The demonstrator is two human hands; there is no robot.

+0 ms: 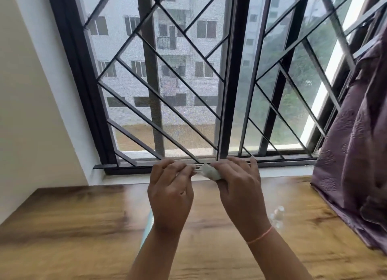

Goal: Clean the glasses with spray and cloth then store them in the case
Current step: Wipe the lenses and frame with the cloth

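Observation:
Both hands are raised side by side over the wooden table, in front of the window sill. My right hand (238,187) is closed on a crumpled pale cloth (211,172), which sticks out toward the left hand. My left hand (170,187) has its fingers curled in a pinch right next to the cloth. The glasses are almost wholly hidden behind its fingers; only a thin pale sliver (196,168) shows between the hands. A small clear spray bottle (277,214), blurred, stands on the table to the right of my right wrist. Under my left forearm a light teal object (146,227) peeks out, possibly the case.
The wooden table (83,227) runs up to a white sill (282,171) under a barred, screened window. A purple curtain (356,143) hangs down onto the table's right side. A cream wall closes the left side.

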